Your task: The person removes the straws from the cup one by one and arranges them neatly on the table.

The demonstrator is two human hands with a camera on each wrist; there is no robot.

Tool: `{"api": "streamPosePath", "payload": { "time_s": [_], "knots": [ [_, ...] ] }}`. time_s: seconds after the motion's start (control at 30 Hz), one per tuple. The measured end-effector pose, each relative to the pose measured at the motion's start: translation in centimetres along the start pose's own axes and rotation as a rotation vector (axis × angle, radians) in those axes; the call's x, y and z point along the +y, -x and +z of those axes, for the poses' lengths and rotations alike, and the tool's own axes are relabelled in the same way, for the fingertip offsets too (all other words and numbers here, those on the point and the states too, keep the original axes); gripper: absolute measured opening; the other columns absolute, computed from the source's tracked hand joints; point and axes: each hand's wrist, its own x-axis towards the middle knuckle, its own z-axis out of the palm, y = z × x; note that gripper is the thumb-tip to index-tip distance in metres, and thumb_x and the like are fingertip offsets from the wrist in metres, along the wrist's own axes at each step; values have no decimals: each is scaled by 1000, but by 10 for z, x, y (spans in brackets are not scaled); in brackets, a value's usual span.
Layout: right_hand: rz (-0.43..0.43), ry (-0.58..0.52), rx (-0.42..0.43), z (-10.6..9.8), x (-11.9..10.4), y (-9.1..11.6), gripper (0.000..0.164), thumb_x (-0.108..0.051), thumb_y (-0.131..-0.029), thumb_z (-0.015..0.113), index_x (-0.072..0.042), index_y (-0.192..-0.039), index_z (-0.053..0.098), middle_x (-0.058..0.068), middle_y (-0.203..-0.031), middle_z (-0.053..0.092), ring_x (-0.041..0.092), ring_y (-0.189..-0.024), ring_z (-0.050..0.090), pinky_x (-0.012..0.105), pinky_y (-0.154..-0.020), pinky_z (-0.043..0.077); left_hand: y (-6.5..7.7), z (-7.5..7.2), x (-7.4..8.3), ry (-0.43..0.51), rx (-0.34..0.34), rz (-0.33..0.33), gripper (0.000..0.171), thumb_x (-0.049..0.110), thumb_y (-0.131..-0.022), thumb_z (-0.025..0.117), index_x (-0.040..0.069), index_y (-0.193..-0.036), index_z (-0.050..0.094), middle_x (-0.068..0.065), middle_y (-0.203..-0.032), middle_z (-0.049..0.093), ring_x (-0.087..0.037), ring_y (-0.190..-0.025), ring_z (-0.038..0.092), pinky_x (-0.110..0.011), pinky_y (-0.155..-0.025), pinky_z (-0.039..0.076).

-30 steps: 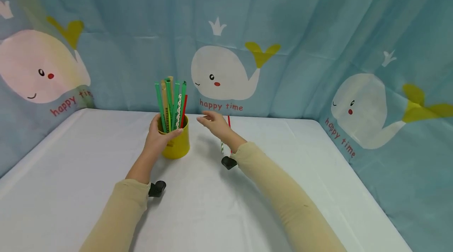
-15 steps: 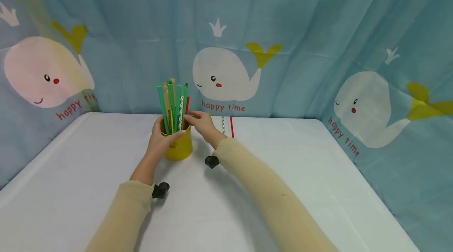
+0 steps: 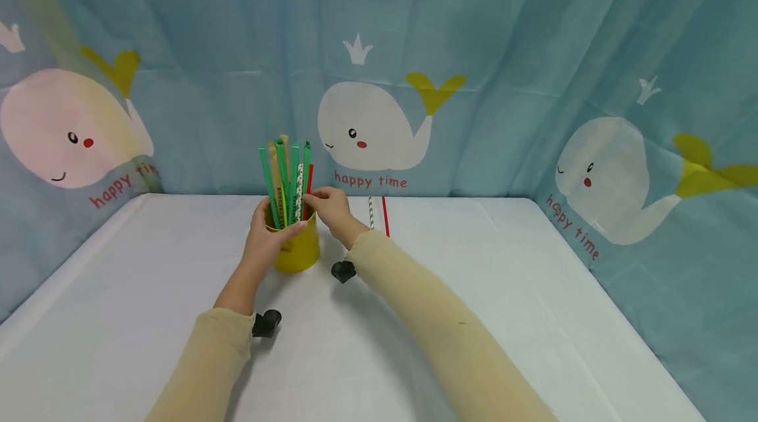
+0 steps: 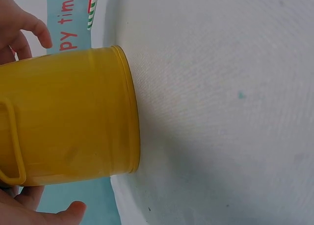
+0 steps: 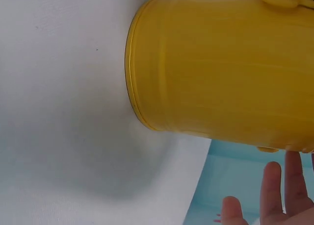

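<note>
A small yellow bucket [image 3: 298, 252] stands upright on the white table, with several straws [image 3: 284, 178] rising from it: green, tan, white-dotted and red. My left hand [image 3: 264, 237] holds its rim from the left, thumb along the front. From the right, my right hand [image 3: 333, 209] reaches over the rim, thumb and forefinger pinching at the red straw [image 3: 310, 175]; the exact contact is small in the head view. The right wrist view shows the other fingers [image 5: 272, 188] spread beside the bucket. A handle loop [image 4: 17, 146] hangs on the bucket's side in the left wrist view.
Right of the bucket, a green-and-white striped straw [image 3: 371, 211] and another red straw [image 3: 385, 214] lie on the table [image 3: 474, 264], partly behind my right arm. A blue curtain [image 3: 503, 66] with printed whales hangs along the table's back and sides.
My right hand has moved left from beside the bucket to the straws at its right rim. The left hand stays on the bucket.
</note>
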Motion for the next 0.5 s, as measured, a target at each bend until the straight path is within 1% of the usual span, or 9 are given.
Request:
{"api": "streamPosePath", "payload": {
  "time_s": [0.17,0.27,0.33,0.5],
  "knots": [
    [-40,43,26,-9,-9,2,24,-19,-96,63,-2,-111,69,7,-104,66,24,-100,61,37,-91,51,0,0,2,-9,-10,-2,92,28,-92,67,15,-157,3,-16,-157,19,-36,-139,25,-54,-114,20],
    [-77,21,7,-16,-17,2,22,-16,-97,62,1,-109,68,9,-101,67,30,-100,64,38,-90,52,-1,-2,3,-20,-3,-2,93,30,-92,67,16,-157,1,-16,-158,16,-37,-140,23,-55,-114,19],
    [-87,-2,-15,-22,-22,4,22,-15,-97,62,2,-108,67,9,-99,67,33,-99,65,40,-92,51,-1,-3,3,-27,5,-11,94,31,-92,67,16,-157,0,-16,-158,15,-37,-140,22,-56,-114,19],
    [-97,-24,-15,-39,-24,8,21,-17,-97,62,0,-107,68,8,-97,70,27,-91,68,42,-99,47,-2,-1,1,-27,9,-35,96,32,-91,68,16,-157,0,-16,-159,15,-37,-141,20,-56,-114,18]
  ]
}}
